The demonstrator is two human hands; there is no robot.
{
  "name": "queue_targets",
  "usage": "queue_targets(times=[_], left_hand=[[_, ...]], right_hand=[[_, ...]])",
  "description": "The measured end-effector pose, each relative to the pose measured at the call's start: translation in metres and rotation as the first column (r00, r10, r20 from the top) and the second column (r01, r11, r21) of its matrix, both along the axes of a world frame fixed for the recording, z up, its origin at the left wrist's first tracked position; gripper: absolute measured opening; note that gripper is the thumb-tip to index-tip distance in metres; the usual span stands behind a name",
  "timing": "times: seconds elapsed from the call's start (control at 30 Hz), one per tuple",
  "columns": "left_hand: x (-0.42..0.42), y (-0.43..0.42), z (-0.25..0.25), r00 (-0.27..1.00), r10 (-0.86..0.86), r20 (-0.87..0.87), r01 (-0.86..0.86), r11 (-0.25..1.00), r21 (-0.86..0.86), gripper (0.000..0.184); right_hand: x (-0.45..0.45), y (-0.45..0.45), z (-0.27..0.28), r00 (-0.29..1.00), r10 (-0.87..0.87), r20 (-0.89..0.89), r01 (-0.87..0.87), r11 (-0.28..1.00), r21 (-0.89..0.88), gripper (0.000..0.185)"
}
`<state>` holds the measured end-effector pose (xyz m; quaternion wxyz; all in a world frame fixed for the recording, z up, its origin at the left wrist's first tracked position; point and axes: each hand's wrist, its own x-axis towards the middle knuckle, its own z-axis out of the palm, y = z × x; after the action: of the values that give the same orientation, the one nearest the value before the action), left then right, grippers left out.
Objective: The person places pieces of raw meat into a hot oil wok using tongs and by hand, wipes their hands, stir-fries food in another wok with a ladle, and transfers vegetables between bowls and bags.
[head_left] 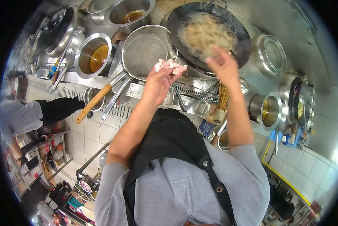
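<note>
My left hand [159, 83] grips a clump of pale pink, raw-looking pieces [170, 66] near the rim of a round mesh strainer [144, 51]. Over the lower right edge of a large dark wok [242, 47] is my right hand [223, 66], its fingers apart, blurred, and holding nothing that I can see. Bubbling oil with pale pieces [204, 34] fills the wok. The strainer's wooden handle [94, 102] points down to the left.
Metal pots [94, 55] of brown liquid stand left of the strainer. A lidded pot [269, 54] and another pot [268, 112] are on the right. Bamboo sticks [223, 98] hang below the wok. Another person [24, 115] is at far left.
</note>
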<state>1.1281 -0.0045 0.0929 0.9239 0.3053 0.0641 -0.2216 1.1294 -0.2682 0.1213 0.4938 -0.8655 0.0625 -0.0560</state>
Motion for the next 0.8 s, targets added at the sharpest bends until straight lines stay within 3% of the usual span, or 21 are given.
queue_targets(times=[0.03,0.1,0.13,0.2,0.27,0.3,0.33,0.4,0.5,0.6,0.7,0.73,0.8], left_hand=[[0.001,-0.001,0.002,1.0,-0.004,-0.004,0.004,1.0,0.001,0.03],[0.001,-0.006,0.004,1.0,-0.02,-0.011,0.02,1.0,0.0,0.028],[0.0,-0.007,0.004,1.0,-0.019,-0.021,0.021,0.999,0.05,0.029],[-0.003,-0.007,0.005,0.999,-0.003,-0.038,0.009,0.988,0.152,0.033],[-0.004,0.001,0.006,1.0,0.028,0.001,-0.028,0.976,0.216,0.031],[-0.004,0.005,0.006,0.999,0.047,0.022,-0.051,0.968,0.246,0.031],[-0.004,0.008,0.006,0.999,0.024,0.041,-0.033,0.976,0.213,0.031],[-0.007,0.013,0.006,0.997,-0.025,0.077,0.013,0.989,0.149,0.031],[-0.008,0.012,0.007,0.993,-0.105,0.045,0.106,0.994,-0.021,0.035],[-0.008,0.015,0.009,0.984,-0.174,0.041,0.171,0.983,0.067,0.038],[-0.01,0.014,0.014,0.962,-0.264,0.064,0.25,0.954,0.167,0.037],[-0.01,0.013,0.012,0.952,-0.302,0.051,0.287,0.938,0.196,0.037],[-0.011,0.011,0.008,0.929,-0.369,0.023,0.352,0.902,0.251,0.037]], right_hand=[[-0.016,0.035,0.015,0.984,0.168,-0.061,-0.145,0.949,0.279,0.063],[-0.035,0.082,0.023,0.947,0.298,0.124,-0.302,0.953,0.016,0.045],[-0.031,0.085,0.005,0.955,0.23,0.19,-0.218,0.973,-0.078,0.035],[-0.021,0.069,-0.009,0.995,0.083,0.048,-0.089,0.984,0.153,0.027],[-0.008,0.042,-0.026,0.993,-0.101,0.06,0.06,0.877,0.477,0.02],[-0.002,0.023,-0.031,0.985,-0.154,0.074,0.142,0.979,0.147,0.017],[0.0,0.015,-0.01,0.986,-0.163,-0.034,0.156,0.974,-0.162,0.019],[0.016,0.005,-0.02,0.999,0.04,-0.028,-0.048,0.914,-0.403,0.03],[0.024,0.02,-0.018,0.979,0.157,-0.13,-0.179,0.967,-0.179,0.039],[0.007,0.051,0.014,0.975,0.223,-0.018,-0.223,0.974,0.028,0.046],[-0.023,0.085,0.04,0.882,0.469,0.047,-0.469,0.864,0.185,0.043],[-0.027,0.086,0.031,0.9,0.433,0.042,-0.432,0.901,-0.027,0.04],[-0.026,0.075,0.027,0.924,0.374,0.08,-0.362,0.923,-0.129,0.035]])
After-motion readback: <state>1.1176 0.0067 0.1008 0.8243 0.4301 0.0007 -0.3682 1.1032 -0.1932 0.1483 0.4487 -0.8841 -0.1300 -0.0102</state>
